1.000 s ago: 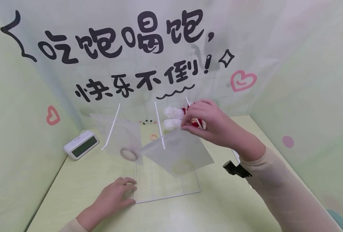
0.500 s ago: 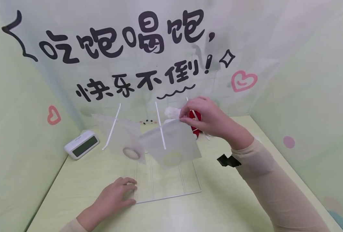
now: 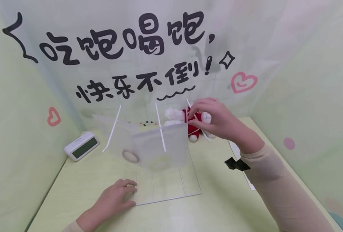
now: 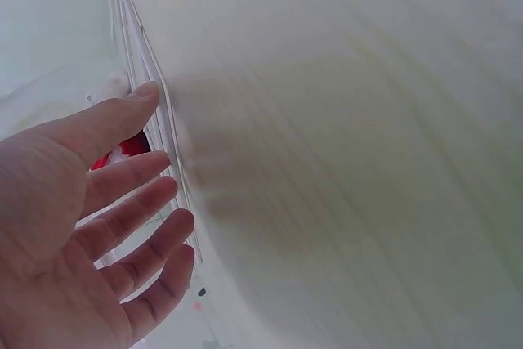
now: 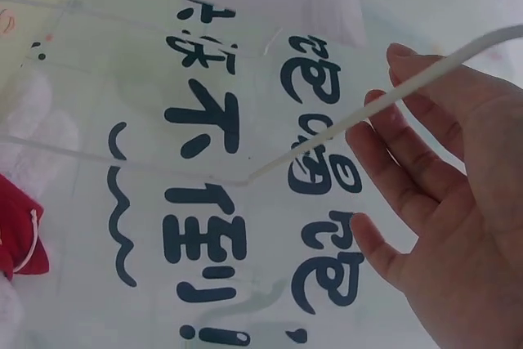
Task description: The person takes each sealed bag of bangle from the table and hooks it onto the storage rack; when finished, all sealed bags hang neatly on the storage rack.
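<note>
white wire rack (image 3: 169, 199) stands between both hands (image 3: 114, 196) (image 3: 213, 117).

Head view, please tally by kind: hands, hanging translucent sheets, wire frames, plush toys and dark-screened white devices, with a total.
Hands: 2 (left hand, right hand)
Sheets: 2 (left sheet, right sheet)
Wire frame: 1
Plush toy: 1
White device: 1
Total: 7

Beyond and above the left hand (image 3: 114, 197) and the right hand (image 3: 220, 120), the back wall (image 3: 130, 66) bears black Chinese writing in two lines: the upper line (image 3: 148, 32) reads “吃饱喝饱,”; the lower line (image 3: 146, 76), nearer the hands, “快乐不倒!”.
</note>
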`<state>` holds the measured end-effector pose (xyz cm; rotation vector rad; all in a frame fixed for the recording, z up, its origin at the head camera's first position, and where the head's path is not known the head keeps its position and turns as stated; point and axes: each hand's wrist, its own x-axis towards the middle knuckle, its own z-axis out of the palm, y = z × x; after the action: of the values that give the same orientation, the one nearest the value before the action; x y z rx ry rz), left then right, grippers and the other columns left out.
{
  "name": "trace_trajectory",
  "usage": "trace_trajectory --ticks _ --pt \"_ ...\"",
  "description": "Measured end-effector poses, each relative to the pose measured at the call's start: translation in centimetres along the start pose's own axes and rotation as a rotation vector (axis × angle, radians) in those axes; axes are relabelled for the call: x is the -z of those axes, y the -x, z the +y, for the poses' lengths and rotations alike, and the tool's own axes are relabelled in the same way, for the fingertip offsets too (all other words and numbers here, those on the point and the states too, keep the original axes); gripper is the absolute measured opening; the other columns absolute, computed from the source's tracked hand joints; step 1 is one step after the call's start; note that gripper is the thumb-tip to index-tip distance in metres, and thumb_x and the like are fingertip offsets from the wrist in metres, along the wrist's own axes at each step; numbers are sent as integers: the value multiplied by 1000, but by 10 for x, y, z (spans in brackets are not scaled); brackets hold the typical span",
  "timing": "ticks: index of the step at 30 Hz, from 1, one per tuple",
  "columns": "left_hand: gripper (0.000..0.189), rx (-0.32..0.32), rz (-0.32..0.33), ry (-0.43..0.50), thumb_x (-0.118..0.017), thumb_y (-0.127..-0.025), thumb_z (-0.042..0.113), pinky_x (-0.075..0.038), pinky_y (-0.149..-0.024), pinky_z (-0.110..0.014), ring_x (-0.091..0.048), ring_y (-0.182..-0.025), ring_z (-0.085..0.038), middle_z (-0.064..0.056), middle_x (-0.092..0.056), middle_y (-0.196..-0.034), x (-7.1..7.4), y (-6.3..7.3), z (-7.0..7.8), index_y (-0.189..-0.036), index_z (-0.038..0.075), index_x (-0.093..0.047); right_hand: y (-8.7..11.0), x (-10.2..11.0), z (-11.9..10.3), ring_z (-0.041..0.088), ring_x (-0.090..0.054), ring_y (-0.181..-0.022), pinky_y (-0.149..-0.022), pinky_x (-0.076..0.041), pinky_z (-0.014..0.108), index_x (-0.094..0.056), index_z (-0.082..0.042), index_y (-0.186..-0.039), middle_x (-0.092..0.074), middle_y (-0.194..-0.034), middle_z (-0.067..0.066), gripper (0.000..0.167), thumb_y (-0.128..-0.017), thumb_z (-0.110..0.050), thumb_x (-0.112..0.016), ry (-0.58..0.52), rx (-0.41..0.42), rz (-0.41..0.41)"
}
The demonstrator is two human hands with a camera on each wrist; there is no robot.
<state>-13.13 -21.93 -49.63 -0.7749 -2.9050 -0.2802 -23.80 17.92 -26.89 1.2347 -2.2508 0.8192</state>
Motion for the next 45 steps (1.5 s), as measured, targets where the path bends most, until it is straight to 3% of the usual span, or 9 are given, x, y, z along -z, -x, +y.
trace_trajectory --ticks 7,23,35,45 --pt "39 -23 -13 -5 -88 -75 41 -59 -76 -27 -62 -103 -13 8 -69 -124 -3 -2 0 -107 21 -79 38 11 34 13 -65 -97 -92 -49 31 -73 -12 -97 -73 -97 -3 19 -84 -3 -84 32 -72 38" --pt "39 -6 7 6 -89 -75 40 -60 -78 -28 -61 -103 -12 10 -69 -126 -1 1 -3 -108 21 -79 132 2 103 22 -69 -94 -86 -50 19 -72 -10 -101 -74 -97 -1 15 -89 -4 -78 132 -363 -41" --pt "41 12 3 16 -88 -76 39 -61 -80 -29 -62 -107 -12 10 -67 -129 -3 3 -3 -112 22 -78 182 0 138 32 -67 -101 -87 -52 39 -70 -10 -108 -73 -103 4 12 -96 -13 -73 127 -582 -125" --pt "43 10 11 24 -87 -77 40 -61 -82 -31 -62 -106 -12 9 -67 -130 -3 3 -3 -114 21 -77 211 5 170 33 -66 -102 -89 -52 49 -71 -2 -111 -74 -105 12 17 -96 -9 -72 177 -617 -141"
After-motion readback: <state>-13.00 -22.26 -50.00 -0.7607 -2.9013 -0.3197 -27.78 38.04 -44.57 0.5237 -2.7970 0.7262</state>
